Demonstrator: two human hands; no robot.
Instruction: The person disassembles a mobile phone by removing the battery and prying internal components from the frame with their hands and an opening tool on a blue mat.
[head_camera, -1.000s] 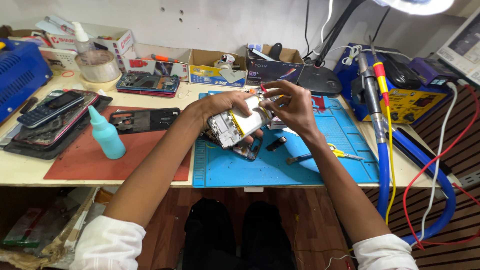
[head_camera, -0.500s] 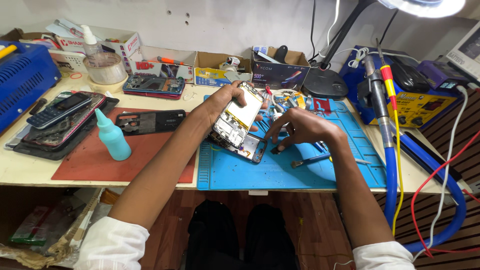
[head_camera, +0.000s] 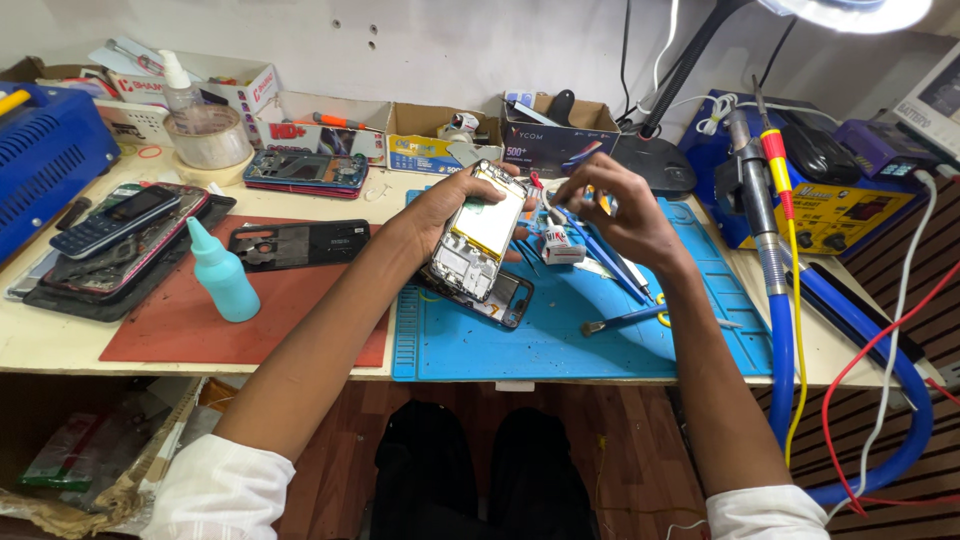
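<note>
Opened phone (head_camera: 478, 240) tilted in left hand (head_camera: 445, 205); right hand (head_camera: 610, 205) just beside.

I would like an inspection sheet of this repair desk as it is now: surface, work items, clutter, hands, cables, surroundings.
Surface: pale desk with a blue mat and a red mat.
Work items: opened phone with its inner side showing; a small tube beside it.
Clutter: teal bottle, old phones, cardboard boxes, brush.
Hands: left hand has its grip on the opened phone; right hand pinches something too small to tell.
Cables: red wire, white wire, blue hose.
Surroundings: white wall, lamp.
</note>
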